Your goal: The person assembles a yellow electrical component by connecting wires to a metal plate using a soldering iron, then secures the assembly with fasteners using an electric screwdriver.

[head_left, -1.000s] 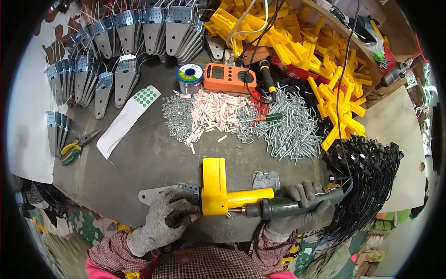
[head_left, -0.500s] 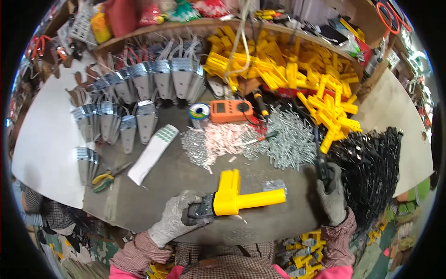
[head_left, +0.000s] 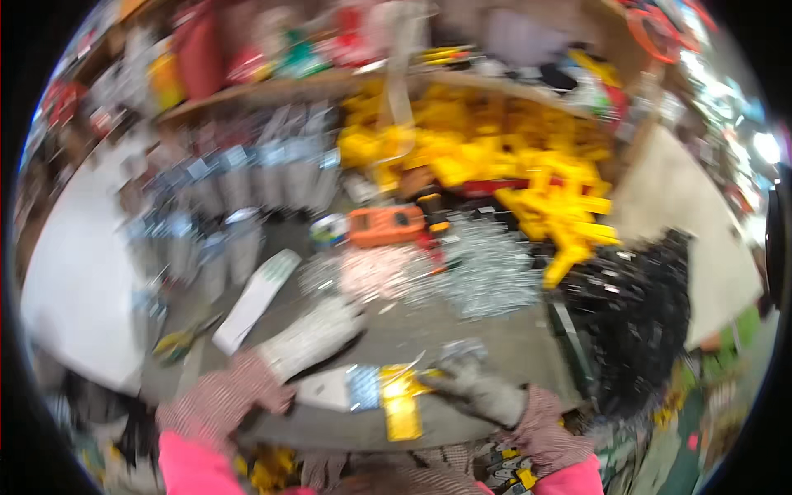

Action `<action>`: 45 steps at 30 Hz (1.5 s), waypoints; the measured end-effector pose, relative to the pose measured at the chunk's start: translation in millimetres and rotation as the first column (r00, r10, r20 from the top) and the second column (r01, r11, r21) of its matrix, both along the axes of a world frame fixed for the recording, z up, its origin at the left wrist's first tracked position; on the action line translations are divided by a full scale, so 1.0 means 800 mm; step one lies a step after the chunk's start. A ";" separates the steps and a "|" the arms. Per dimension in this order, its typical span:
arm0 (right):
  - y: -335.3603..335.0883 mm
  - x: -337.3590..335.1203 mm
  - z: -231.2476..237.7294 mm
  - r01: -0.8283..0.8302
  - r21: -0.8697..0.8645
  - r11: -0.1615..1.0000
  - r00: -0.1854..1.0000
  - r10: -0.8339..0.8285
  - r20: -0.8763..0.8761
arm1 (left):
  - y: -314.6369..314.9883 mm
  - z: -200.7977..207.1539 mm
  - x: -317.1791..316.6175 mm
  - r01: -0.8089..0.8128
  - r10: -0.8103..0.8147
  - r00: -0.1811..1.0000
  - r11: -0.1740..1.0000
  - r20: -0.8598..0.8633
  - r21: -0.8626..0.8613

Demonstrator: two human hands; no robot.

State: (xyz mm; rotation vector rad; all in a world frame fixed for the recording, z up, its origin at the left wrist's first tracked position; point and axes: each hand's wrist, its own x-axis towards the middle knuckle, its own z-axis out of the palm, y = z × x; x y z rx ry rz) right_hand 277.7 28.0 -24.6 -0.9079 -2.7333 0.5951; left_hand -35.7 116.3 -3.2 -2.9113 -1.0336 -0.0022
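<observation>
Low in front of me lies a yellow plastic housing joined to a silvery-blue, white-ended part pointing left. My right hand, in a grey glove, is closed around the housing's right-hand projection. My left hand, also gloved, stretches over the table above the white end, near the heap of small pink pieces. Motion smears its fingers, so its grip is unclear. Silver screws lie heaped beyond my right hand.
An orange meter stands behind the heaps, beside a solder spool. Yellow housings are piled at the back. Black cables heap at right. Pliers, a white strip and rows of grey parts are left.
The yellow housing has been turned over and its narrow end now points left. My left hand has let go of it and moved up; my right hand has left the dark tool and taken the housing.
</observation>
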 end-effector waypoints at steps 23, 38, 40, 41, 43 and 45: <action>0.006 0.217 0.267 0.727 -0.497 0.474 0.281 -0.866 -0.415 | -0.151 -0.010 0.011 -0.303 0.445 0.589 0.895 0.675 -0.326; 0.084 0.058 0.039 0.767 0.370 0.524 0.639 -0.676 -0.367 | -0.172 -0.024 -0.037 -0.382 0.480 0.701 0.877 0.528 -0.290; 0.036 0.040 0.069 0.583 0.193 0.789 0.808 -0.538 -0.241 | -0.172 -0.023 -0.032 -0.409 0.521 0.681 0.854 0.515 -0.322; 0.017 0.035 0.081 0.456 -0.011 0.890 0.873 -0.450 -0.185 | -0.165 -0.024 -0.028 -0.391 0.496 0.694 0.868 0.522 -0.305; 0.032 0.002 0.091 -0.046 -0.165 0.985 0.993 0.027 -0.115 | -0.161 -0.023 -0.033 -0.380 0.531 0.654 0.846 0.538 -0.373; 0.028 -0.039 0.076 -0.090 -0.246 0.965 0.990 0.061 -0.124 | -0.163 -0.023 -0.033 -0.349 0.543 0.614 0.838 0.573 -0.420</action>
